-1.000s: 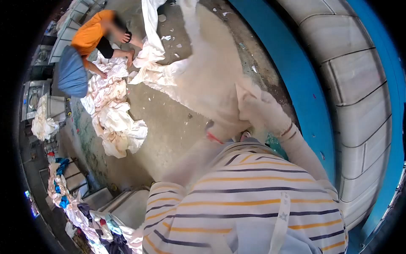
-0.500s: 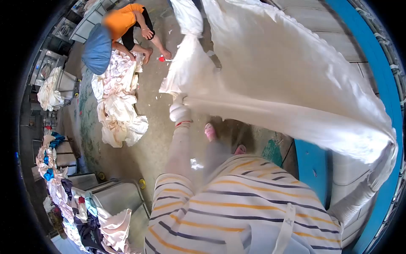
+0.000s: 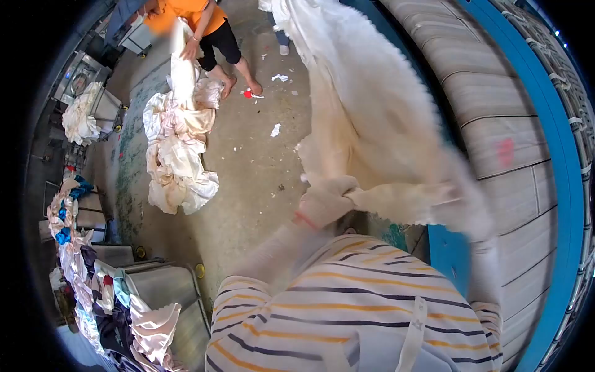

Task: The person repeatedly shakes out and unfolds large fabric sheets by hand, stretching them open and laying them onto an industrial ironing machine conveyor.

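Observation:
A large white sheet (image 3: 378,80) hangs in front of me, stretching away toward the top of the view. My left hand (image 3: 328,201), in a pale glove with a red band at the wrist, is closed around a gathered edge of it. Between my hands a bunched strip of the sheet runs taut. My right hand (image 3: 462,198) is smeared by motion and partly covered by the cloth; it appears closed on the sheet's other end, close to the padded rollers.
Grey padded rollers (image 3: 489,130) in a blue frame (image 3: 558,204) line the right. A co-worker in orange (image 3: 192,15) lifts cloth from a floor pile (image 3: 180,149). Another person's foot (image 3: 284,49) shows at the top. Laundry carts (image 3: 167,291) stand left; scraps litter the floor.
My left hand has moved right and down, and my right hand inward, bringing the sheet's held ends closer together. The co-worker in orange has risen from a crouch, pulling cloth upward.

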Tool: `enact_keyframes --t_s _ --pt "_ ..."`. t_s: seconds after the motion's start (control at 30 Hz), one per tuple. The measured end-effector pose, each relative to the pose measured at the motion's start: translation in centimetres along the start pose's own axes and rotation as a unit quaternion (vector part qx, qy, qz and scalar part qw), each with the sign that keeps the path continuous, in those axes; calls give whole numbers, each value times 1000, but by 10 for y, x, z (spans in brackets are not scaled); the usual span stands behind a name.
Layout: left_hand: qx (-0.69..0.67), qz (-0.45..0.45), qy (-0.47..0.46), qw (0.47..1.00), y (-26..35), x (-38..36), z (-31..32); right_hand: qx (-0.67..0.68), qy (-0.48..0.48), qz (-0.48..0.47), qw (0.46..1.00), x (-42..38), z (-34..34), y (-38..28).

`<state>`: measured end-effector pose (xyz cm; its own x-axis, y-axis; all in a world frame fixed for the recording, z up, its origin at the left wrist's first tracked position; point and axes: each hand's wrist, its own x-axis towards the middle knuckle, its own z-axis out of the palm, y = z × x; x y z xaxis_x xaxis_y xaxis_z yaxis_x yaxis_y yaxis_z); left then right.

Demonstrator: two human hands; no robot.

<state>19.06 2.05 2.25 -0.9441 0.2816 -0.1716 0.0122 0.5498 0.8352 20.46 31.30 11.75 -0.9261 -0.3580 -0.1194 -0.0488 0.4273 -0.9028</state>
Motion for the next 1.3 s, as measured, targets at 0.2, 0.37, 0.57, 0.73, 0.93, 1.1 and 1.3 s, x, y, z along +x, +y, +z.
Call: enact_keyframes --t_s 0.2,0.37,0.57,0.73,0.93,1.1,1.3 --pt "57 14 11 998 32 -38 -24 -166 -154 -49 973 67 112 -7" --pt "156 118 150 969 -1 -45 -19 -192 -131 -174 957 57 128 10" --pt "42 167 299 938 -92 46 -11 -141 -81 -297 941 19 72 -58" --pt "85 79 413 903 -102 92 -86 -163 129 -248 946 -42 -6 -48" --pt "164 -133 339 917 -196 77 -142 -249 380 -112 884 -119 -89 15" --pt "13 -187 485 854 -306 16 -132 -252 445 -23 859 -156 -131 59" --pt "-200 -102 669 709 -305 -41 -153 -243 416 0 876 -136 -130 80"
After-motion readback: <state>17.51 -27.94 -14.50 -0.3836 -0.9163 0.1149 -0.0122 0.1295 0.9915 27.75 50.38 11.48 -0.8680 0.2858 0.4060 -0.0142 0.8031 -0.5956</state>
